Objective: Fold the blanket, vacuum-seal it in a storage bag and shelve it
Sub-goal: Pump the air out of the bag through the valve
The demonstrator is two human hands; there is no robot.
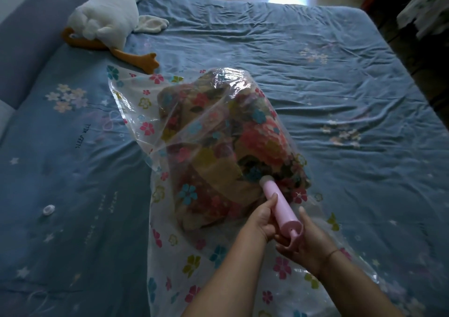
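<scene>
On blue bed (340,78), floral blanket (218,134) in clear flowered bag (136,103) beyond pink plastic pump (281,203), left grip (261,220) clasping its barrel, right grip (309,245) its handle

- Your left forearm (233,268) is bare, uncovered right up to your left hand (261,219).
- Your right forearm (364,285) is bare as well, as is your right hand (308,241).
- A thin reddish cord bracelet (334,252) circles that arm just behind the hand.
</scene>
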